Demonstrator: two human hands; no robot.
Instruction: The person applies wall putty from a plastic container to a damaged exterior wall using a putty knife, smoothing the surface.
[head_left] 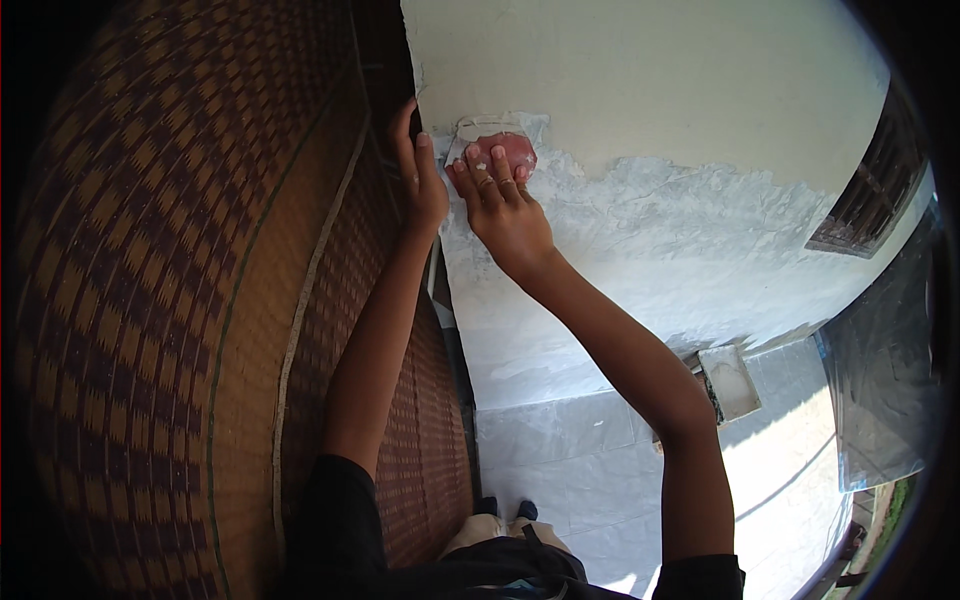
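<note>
My right hand (512, 222) presses a putty scraper (512, 150) flat against the wall, with its fingers spread over the reddish face. White smears mark the scraper and my fingers. A pale, thin strip shows along its upper edge. To the left, my left hand (424, 185) rests at the vertical edge of the wall with its fingers stretched upward and nothing visible in them. The wall (640, 90) is smooth and cream-coloured above. Below a ragged line, whitish-grey patchy filler (640, 215) covers it.
A woven brown-and-maroon panel (130, 240) fills the left side, close to my left arm. A dark slatted opening (875, 180) sits in the wall at right. On the pale tiled floor (570, 440) lies a whitish tray (733, 383). A clear plastic sheet (880, 370) hangs at far right.
</note>
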